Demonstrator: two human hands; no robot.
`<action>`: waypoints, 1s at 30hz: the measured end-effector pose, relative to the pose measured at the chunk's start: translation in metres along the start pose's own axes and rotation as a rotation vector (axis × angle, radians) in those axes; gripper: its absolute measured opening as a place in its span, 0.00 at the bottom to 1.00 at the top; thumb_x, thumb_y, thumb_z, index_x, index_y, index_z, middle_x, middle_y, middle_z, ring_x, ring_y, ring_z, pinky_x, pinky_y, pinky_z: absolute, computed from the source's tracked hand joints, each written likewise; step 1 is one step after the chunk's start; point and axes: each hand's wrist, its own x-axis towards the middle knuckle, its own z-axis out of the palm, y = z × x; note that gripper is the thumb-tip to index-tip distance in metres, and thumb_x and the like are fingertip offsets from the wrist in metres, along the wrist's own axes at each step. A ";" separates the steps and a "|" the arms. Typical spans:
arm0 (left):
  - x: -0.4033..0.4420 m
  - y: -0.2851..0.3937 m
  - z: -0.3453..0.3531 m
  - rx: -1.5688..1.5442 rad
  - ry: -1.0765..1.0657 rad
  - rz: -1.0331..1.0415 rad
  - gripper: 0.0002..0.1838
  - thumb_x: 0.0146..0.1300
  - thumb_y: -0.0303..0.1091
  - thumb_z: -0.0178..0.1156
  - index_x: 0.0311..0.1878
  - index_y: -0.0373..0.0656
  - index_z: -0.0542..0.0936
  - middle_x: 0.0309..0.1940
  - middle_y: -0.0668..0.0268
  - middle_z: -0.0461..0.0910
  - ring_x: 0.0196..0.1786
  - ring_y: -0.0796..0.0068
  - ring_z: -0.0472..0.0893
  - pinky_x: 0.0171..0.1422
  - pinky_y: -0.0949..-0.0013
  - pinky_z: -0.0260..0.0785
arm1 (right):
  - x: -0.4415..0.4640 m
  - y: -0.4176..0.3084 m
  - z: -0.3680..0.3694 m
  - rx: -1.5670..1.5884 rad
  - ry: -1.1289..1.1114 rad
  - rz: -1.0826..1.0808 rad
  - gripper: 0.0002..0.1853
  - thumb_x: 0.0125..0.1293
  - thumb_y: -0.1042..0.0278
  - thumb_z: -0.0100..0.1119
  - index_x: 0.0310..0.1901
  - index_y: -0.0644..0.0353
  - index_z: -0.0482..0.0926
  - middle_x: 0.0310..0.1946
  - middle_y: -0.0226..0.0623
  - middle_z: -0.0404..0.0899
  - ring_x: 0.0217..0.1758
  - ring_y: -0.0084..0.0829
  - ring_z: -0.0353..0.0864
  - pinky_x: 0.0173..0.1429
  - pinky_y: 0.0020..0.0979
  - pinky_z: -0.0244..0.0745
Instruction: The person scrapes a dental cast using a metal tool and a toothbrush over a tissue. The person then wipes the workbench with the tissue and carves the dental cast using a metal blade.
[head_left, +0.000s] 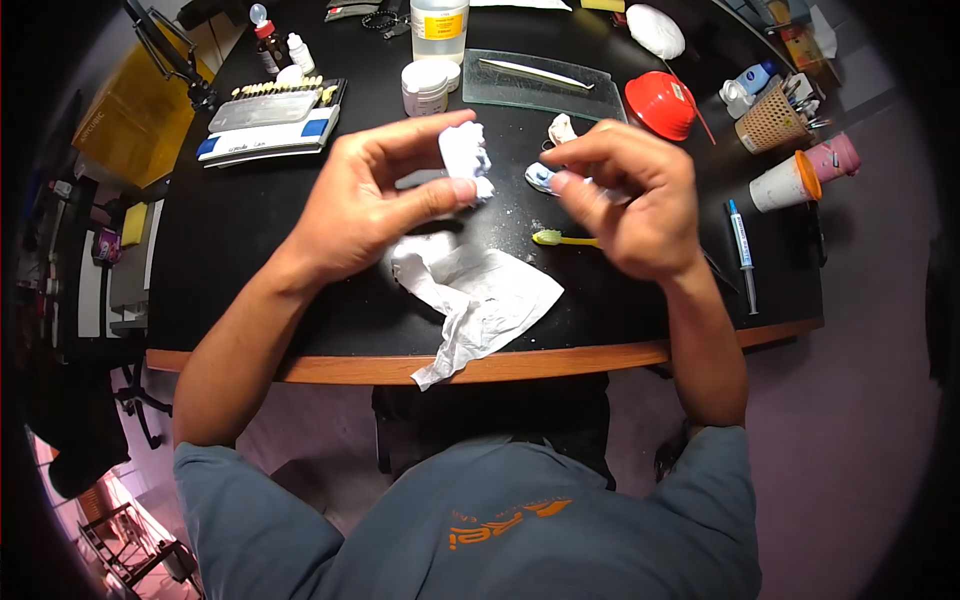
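Observation:
My left hand (365, 195) holds a white, lumpy plaster-like piece (464, 152) upright between thumb and fingers. To its right, my right hand (635, 195) pinches a small blue and white piece (542, 178) between thumb and forefinger. The two pieces are apart, above the black table. Below them lies a crumpled white tissue (500, 305), reaching over the table's front edge. A yellow-green toothbrush (560, 239) lies partly under my right hand. White crumbs are scattered on the table between my hands.
A shade guide with cases (268, 115) lies back left. White jars (425, 88), a large bottle (439, 30) and a glass slab (540, 100) stand or lie behind my hands. To the right are a red bowl (660, 105), cups (785, 185) and a syringe (742, 250).

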 end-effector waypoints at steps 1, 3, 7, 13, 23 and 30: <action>0.000 0.002 -0.004 0.016 0.021 0.006 0.35 0.71 0.33 0.74 0.78 0.35 0.75 0.66 0.54 0.84 0.69 0.69 0.82 0.77 0.61 0.73 | -0.001 0.004 -0.004 0.056 0.023 0.018 0.09 0.59 0.81 0.73 0.42 0.67 0.90 0.31 0.33 0.85 0.29 0.16 0.78 0.32 0.26 0.70; -0.001 0.002 -0.013 0.015 0.046 0.032 0.34 0.70 0.32 0.73 0.77 0.35 0.75 0.67 0.52 0.84 0.69 0.67 0.83 0.75 0.58 0.77 | -0.002 0.008 -0.018 0.043 -0.019 0.074 0.06 0.60 0.82 0.71 0.39 0.66 0.91 0.31 0.33 0.85 0.32 0.16 0.81 0.35 0.24 0.73; -0.001 0.008 -0.019 0.033 0.062 -0.002 0.35 0.70 0.37 0.71 0.77 0.35 0.74 0.67 0.50 0.83 0.67 0.64 0.84 0.69 0.54 0.83 | -0.003 0.003 -0.030 -0.001 -0.380 0.165 0.05 0.57 0.81 0.72 0.36 0.63 0.90 0.33 0.35 0.88 0.33 0.23 0.86 0.37 0.28 0.78; -0.009 0.021 -0.018 -0.160 -0.349 -0.169 0.41 0.59 0.36 0.80 0.74 0.29 0.77 0.63 0.48 0.85 0.55 0.66 0.89 0.62 0.63 0.84 | -0.005 0.006 -0.021 -0.205 -0.593 0.106 0.04 0.54 0.78 0.72 0.31 0.68 0.88 0.30 0.49 0.87 0.36 0.48 0.89 0.43 0.42 0.83; -0.011 0.037 -0.032 0.050 -0.468 -0.280 0.40 0.50 0.30 0.85 0.68 0.29 0.83 0.60 0.48 0.86 0.56 0.63 0.89 0.57 0.64 0.86 | -0.009 0.005 -0.004 -0.162 -0.521 -0.002 0.08 0.56 0.73 0.76 0.36 0.65 0.91 0.31 0.47 0.86 0.38 0.50 0.88 0.45 0.43 0.83; -0.008 0.037 -0.028 0.060 -0.301 -0.224 0.38 0.53 0.29 0.86 0.68 0.30 0.82 0.61 0.55 0.84 0.62 0.66 0.86 0.66 0.59 0.83 | -0.014 0.014 0.003 -0.162 -0.530 -0.075 0.09 0.55 0.82 0.75 0.39 0.65 0.89 0.30 0.43 0.83 0.35 0.47 0.87 0.40 0.42 0.80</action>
